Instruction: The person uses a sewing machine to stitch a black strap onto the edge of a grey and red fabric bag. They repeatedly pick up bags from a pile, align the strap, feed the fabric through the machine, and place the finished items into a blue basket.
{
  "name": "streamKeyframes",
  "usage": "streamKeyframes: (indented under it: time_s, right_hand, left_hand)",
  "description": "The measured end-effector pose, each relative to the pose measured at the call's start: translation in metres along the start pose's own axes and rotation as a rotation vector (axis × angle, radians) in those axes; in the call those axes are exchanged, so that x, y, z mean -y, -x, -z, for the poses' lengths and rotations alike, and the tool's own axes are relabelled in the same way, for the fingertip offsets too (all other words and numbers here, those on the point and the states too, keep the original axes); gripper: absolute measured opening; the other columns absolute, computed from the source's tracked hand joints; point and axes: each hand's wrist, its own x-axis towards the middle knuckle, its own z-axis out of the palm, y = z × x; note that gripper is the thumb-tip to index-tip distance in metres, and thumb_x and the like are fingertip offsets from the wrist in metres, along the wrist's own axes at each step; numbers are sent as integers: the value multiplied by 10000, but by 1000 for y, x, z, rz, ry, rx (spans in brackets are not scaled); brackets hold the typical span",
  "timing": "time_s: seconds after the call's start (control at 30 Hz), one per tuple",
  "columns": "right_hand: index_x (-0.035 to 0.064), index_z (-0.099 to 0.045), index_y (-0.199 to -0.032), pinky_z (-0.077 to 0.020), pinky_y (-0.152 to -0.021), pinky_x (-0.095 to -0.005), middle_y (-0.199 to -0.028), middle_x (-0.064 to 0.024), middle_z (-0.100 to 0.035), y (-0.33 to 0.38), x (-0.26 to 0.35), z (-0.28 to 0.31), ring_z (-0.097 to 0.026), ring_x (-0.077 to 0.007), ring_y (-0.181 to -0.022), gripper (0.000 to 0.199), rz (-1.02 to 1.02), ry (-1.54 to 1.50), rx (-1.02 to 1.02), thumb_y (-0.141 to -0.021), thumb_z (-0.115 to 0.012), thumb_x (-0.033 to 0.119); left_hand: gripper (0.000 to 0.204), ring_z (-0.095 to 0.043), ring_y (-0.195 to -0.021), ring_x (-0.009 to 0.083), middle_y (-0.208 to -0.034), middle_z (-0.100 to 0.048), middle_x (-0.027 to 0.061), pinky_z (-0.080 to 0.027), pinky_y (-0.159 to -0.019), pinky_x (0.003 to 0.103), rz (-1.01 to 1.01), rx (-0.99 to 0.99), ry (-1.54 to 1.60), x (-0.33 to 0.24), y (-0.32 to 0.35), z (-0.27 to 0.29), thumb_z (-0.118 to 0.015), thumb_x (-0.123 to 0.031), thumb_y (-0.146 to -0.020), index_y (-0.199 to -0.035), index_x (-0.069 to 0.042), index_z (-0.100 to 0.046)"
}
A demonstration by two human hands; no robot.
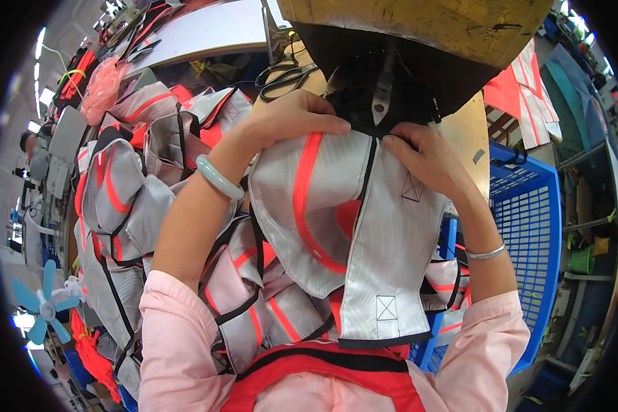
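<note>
I see both hands at the far edge of a grey vest piece (364, 226), feeding it under the sewing machine (384, 69). The piece is silvery grey with an orange stripe and black binding, and it hangs from the needle area down toward my lap, over the red apron (323, 378). My judgement is that the step in hand is lining up the black-bound seam under the presser foot (382, 103), just before or during a stitch. The next move calls for keeping both edges level and taut, so the seam runs straight, with fingertips kept clear of the foot

My left hand (288, 120) lies palm down on the left panel, wrist bent, fingers pressed together flat on the cloth, fingertips just beside the foot. A pale green bangle (216, 177) sits on that wrist. My right hand (422, 158) lies on the right panel, fingers together and curled, pinching the cloth's far edge near the seam. A thin silver bracelet (486, 253) rings that wrist. Both forearms come up from the near edge in pink sleeves

To the left, a heap of finished grey and orange pieces (137, 199) covers the surface. To the right stands a blue crate (529, 226). Black scissors (285, 75) lie far left of the machine. A small blue fan (44, 302) sits at the near left
</note>
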Motion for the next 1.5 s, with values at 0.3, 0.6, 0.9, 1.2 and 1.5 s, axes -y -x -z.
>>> streamKeyframes:
  time_s: [0.3, 0.6, 0.9, 1.2, 1.5]
  right_hand:
    - [-22, -627, -941, -448, -658, -314, -746, -118, -605, -5, 4, 5, -564, -185, -689, 306, -30, -2, -31, -862, -571, 268]
    - [-18, -609, -900, -416, -616, -278, -698, -61, -544, -10, -7, 12, -495, -113, -661, 265, 4, -7, -156, -877, -561, 241]
    - [-1, -635, -950, -469, -658, -276, -804, -75, -642, 58, -12, 23, -583, -147, -717, 172, 102, -152, -108, -838, -586, 119]
    - [23, -633, -966, -456, -612, -247, -800, -51, -644, 176, -18, 39, -579, -116, -680, 151, -6, -74, -399, -830, -579, 60]
    - [11, -615, -968, -437, -694, -216, -827, -14, -618, 283, -10, 95, -532, -51, -775, 127, -120, -80, -768, -869, -555, 66]
  left_hand:
    - [406, -595, -790, 114, -837, -676, 48, -448, -751, 237, -4, -69, -24, 7, -8, 5, -721, -383, -716, -919, -30, -716]
    - [325, -552, -704, 84, -726, -620, 9, -431, -659, 234, -29, -163, -11, -3, -5, 17, -665, -331, -791, -853, -12, -688]
    - [291, -428, -671, 48, -705, -490, -52, -378, -584, 235, -126, 223, -221, 7, 57, 4, -624, -284, -877, -854, 4, -592]
    - [311, -476, -786, 75, -844, -576, 9, -408, -684, 234, -86, 304, -63, -8, 109, -28, -604, -242, -877, -1006, 41, -600]
    - [246, -479, -801, 56, -881, -573, -33, -417, -706, 227, -220, 190, 266, -43, 139, -69, -559, -188, -905, -1028, 22, -597]
